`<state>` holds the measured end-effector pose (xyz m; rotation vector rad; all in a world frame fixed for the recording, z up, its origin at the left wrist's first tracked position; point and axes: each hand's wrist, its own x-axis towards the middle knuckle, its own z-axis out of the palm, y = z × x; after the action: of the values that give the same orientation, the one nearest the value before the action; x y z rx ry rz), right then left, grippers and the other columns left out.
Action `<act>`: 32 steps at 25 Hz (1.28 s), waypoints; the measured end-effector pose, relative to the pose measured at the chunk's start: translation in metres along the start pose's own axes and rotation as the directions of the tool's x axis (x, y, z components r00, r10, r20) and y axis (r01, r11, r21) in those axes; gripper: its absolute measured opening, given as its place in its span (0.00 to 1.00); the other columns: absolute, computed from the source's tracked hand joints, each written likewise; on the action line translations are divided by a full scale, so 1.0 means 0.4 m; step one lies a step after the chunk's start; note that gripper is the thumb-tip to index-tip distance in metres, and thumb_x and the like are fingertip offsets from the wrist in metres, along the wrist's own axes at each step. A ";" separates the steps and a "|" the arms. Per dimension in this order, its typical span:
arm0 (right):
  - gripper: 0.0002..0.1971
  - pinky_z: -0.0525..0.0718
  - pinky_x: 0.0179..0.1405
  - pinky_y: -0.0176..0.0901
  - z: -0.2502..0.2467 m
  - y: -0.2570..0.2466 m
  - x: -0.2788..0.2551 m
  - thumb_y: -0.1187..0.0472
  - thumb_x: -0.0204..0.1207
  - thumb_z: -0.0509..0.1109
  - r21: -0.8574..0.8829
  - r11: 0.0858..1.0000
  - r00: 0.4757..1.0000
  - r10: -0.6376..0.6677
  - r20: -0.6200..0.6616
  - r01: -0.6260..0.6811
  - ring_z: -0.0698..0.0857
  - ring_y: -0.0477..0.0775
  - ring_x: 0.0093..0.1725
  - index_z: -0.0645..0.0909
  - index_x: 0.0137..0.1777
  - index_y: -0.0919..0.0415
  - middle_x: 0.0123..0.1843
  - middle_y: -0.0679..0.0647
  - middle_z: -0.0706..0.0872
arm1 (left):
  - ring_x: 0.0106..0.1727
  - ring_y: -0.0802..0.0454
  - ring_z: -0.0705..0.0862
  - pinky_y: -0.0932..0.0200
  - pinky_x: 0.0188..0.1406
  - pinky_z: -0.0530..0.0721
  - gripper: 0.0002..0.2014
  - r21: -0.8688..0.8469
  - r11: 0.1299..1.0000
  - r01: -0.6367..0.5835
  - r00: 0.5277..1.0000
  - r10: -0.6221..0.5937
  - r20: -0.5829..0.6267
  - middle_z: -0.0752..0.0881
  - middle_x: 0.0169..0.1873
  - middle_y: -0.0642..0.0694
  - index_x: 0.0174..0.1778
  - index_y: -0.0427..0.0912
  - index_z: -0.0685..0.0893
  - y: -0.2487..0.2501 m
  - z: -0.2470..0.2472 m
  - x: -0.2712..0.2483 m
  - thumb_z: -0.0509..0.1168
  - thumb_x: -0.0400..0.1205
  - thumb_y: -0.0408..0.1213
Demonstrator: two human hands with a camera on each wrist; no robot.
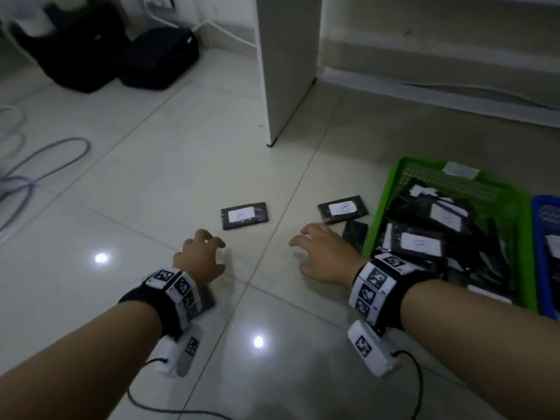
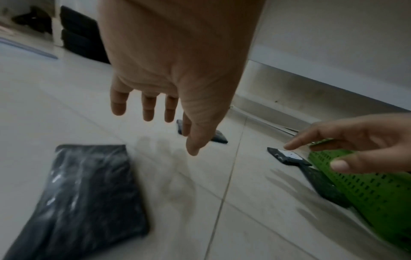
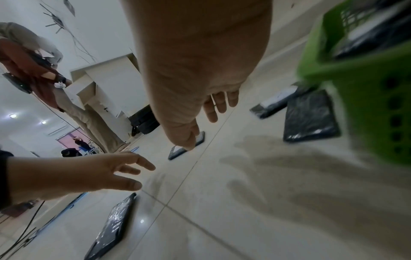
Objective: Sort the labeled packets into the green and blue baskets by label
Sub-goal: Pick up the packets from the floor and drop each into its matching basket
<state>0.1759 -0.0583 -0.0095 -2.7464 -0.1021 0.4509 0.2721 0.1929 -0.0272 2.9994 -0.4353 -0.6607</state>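
Both hands hover low over the tiled floor, fingers spread, holding nothing. My left hand (image 1: 209, 251) (image 2: 155, 109) is just short of a dark packet with a white label (image 1: 245, 215). Another dark packet (image 2: 84, 193) lies under my left wrist, with no label showing. My right hand (image 1: 309, 250) (image 3: 213, 107) is near a second labeled packet (image 1: 342, 209) and a dark packet with no label showing (image 1: 356, 234), both beside the green basket (image 1: 391, 189). That basket holds several labeled packets. The blue basket (image 1: 542, 207) sits at its right, mostly cut off.
A white furniture panel (image 1: 285, 71) stands on the floor beyond the packets. Black bags (image 1: 121, 56) sit at the far left, and grey cables (image 1: 36, 168) loop on the left floor. Another person (image 3: 44, 70) stands farther off in the right wrist view.
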 end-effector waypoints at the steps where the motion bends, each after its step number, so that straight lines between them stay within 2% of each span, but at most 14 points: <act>1: 0.28 0.66 0.74 0.47 0.029 -0.032 0.022 0.53 0.75 0.66 0.004 1.000 1.000 -0.010 0.019 0.010 0.63 0.59 0.76 0.70 0.76 0.52 0.75 0.59 0.68 | 0.69 0.41 0.71 0.42 0.64 0.77 0.27 -0.067 0.997 0.049 0.999 -0.048 0.014 0.65 0.72 0.48 0.68 0.56 0.74 -0.025 0.028 -0.007 0.71 0.72 0.49; 4: 0.26 0.68 0.74 0.50 0.087 -0.100 0.076 0.52 0.75 0.66 0.013 1.000 0.999 -0.020 0.043 0.019 0.65 0.59 0.75 0.71 0.74 0.52 0.74 0.58 0.69 | 0.74 0.40 0.66 0.39 0.68 0.74 0.34 -0.135 0.986 0.097 0.995 -0.098 -0.006 0.58 0.76 0.47 0.71 0.56 0.70 -0.051 0.093 -0.034 0.73 0.69 0.50; 9: 0.27 0.69 0.73 0.52 0.114 -0.176 0.207 0.56 0.74 0.66 -0.015 1.000 1.000 -0.018 0.023 0.018 0.64 0.61 0.75 0.70 0.75 0.53 0.74 0.59 0.68 | 0.82 0.42 0.46 0.31 0.69 0.67 0.52 -0.171 0.963 0.207 0.977 -0.214 -0.023 0.45 0.80 0.48 0.78 0.57 0.52 -0.111 0.129 -0.045 0.74 0.64 0.63; 11: 0.29 0.69 0.73 0.53 0.110 -0.189 0.262 0.58 0.74 0.65 -0.032 0.999 1.000 0.017 0.007 -0.017 0.62 0.63 0.76 0.68 0.76 0.53 0.76 0.60 0.66 | 0.79 0.41 0.52 0.38 0.71 0.69 0.54 -0.283 0.924 0.255 0.963 -0.268 -0.005 0.48 0.78 0.44 0.78 0.51 0.54 -0.132 0.128 -0.047 0.78 0.61 0.60; 14: 0.34 0.63 0.77 0.53 0.103 -0.191 0.332 0.62 0.75 0.64 -0.052 0.995 0.996 0.082 0.036 -0.080 0.52 0.64 0.82 0.57 0.81 0.54 0.83 0.59 0.54 | 0.71 0.38 0.63 0.54 0.68 0.69 0.45 -0.504 0.843 0.188 0.961 -0.263 -0.081 0.59 0.72 0.40 0.75 0.43 0.64 -0.148 0.121 -0.039 0.79 0.63 0.41; 16: 0.38 0.60 0.80 0.55 0.101 -0.182 0.368 0.63 0.76 0.63 -0.073 0.992 0.991 0.112 0.070 -0.107 0.46 0.63 0.84 0.49 0.83 0.53 0.86 0.57 0.46 | 0.67 0.42 0.70 0.60 0.62 0.70 0.39 -0.623 0.771 0.133 0.966 -0.241 -0.091 0.65 0.67 0.40 0.72 0.44 0.69 -0.160 0.112 -0.028 0.77 0.64 0.34; 18: 0.39 0.63 0.79 0.57 0.099 -0.172 0.392 0.64 0.77 0.62 -0.094 0.988 0.989 0.127 0.073 -0.120 0.49 0.63 0.83 0.45 0.84 0.53 0.86 0.56 0.46 | 0.60 0.49 0.76 0.63 0.58 0.73 0.34 -0.708 0.701 0.091 0.978 -0.196 -0.068 0.71 0.63 0.42 0.70 0.46 0.72 -0.169 0.091 -0.021 0.75 0.67 0.33; 20: 0.38 0.71 0.73 0.56 0.103 -0.167 0.402 0.64 0.77 0.62 -0.130 0.985 0.993 0.117 0.013 -0.114 0.59 0.63 0.78 0.48 0.83 0.55 0.83 0.57 0.57 | 0.51 0.56 0.80 0.62 0.53 0.78 0.25 -0.868 0.490 0.079 0.987 -0.159 0.000 0.78 0.58 0.44 0.67 0.46 0.76 -0.165 0.063 -0.012 0.70 0.73 0.31; 23: 0.32 0.75 0.63 0.53 0.118 -0.164 0.387 0.57 0.74 0.71 -0.160 0.978 0.990 0.123 -0.065 -0.132 0.70 0.62 0.68 0.65 0.76 0.58 0.72 0.58 0.71 | 0.45 0.50 0.81 0.59 0.42 0.82 0.15 -0.966 -0.129 0.225 0.974 -0.008 0.228 0.82 0.52 0.39 0.63 0.39 0.78 -0.138 0.023 -0.004 0.55 0.82 0.29; 24: 0.31 0.75 0.62 0.54 0.122 -0.163 0.375 0.53 0.71 0.74 -0.157 0.975 0.986 0.149 -0.073 -0.159 0.71 0.62 0.66 0.69 0.72 0.58 0.68 0.58 0.72 | 0.44 0.47 0.82 0.58 0.40 0.84 0.16 -0.920 -0.282 0.273 0.962 0.072 0.264 0.82 0.51 0.36 0.62 0.36 0.78 -0.129 0.016 -0.002 0.51 0.81 0.29; 25: 0.31 0.74 0.61 0.54 0.123 -0.163 0.364 0.50 0.68 0.76 -0.139 0.971 0.980 0.187 -0.067 -0.195 0.73 0.62 0.64 0.71 0.69 0.58 0.66 0.58 0.73 | 0.43 0.45 0.83 0.58 0.39 0.85 0.18 -0.885 -0.356 0.300 0.954 0.132 0.271 0.82 0.50 0.34 0.62 0.34 0.77 -0.123 0.012 0.002 0.49 0.81 0.30; 26: 0.31 0.73 0.61 0.55 0.120 -0.161 0.351 0.49 0.66 0.76 -0.100 0.967 0.971 0.231 -0.054 -0.236 0.75 0.62 0.63 0.71 0.67 0.57 0.64 0.58 0.73 | 0.41 0.44 0.84 0.58 0.37 0.87 0.19 -0.871 -0.374 0.318 0.947 0.174 0.271 0.84 0.50 0.33 0.62 0.32 0.77 -0.114 0.005 0.004 0.47 0.80 0.30; 29: 0.24 0.72 0.64 0.54 0.096 -0.133 0.308 0.53 0.70 0.74 0.083 0.945 0.949 0.314 0.035 -0.316 0.80 0.60 0.60 0.71 0.63 0.56 0.60 0.56 0.80 | 0.38 0.47 0.88 0.60 0.31 0.87 0.18 -0.920 -0.257 0.295 0.951 0.171 0.258 0.88 0.48 0.33 0.63 0.28 0.78 -0.065 -0.004 0.011 0.50 0.81 0.29; 32: 0.19 0.78 0.55 0.46 0.044 -0.079 0.255 0.57 0.70 0.75 0.305 0.893 0.943 0.327 0.068 -0.332 0.82 0.59 0.56 0.75 0.59 0.57 0.56 0.55 0.84 | 0.45 0.41 0.84 0.59 0.33 0.86 0.18 -0.963 -0.163 0.213 0.972 0.139 0.191 0.82 0.58 0.23 0.65 0.26 0.77 -0.003 -0.011 0.026 0.55 0.80 0.26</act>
<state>0.2666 -0.0100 -0.0440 -2.4470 0.4066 0.5253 0.2832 0.1911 -0.0276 1.2779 0.2181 -0.7814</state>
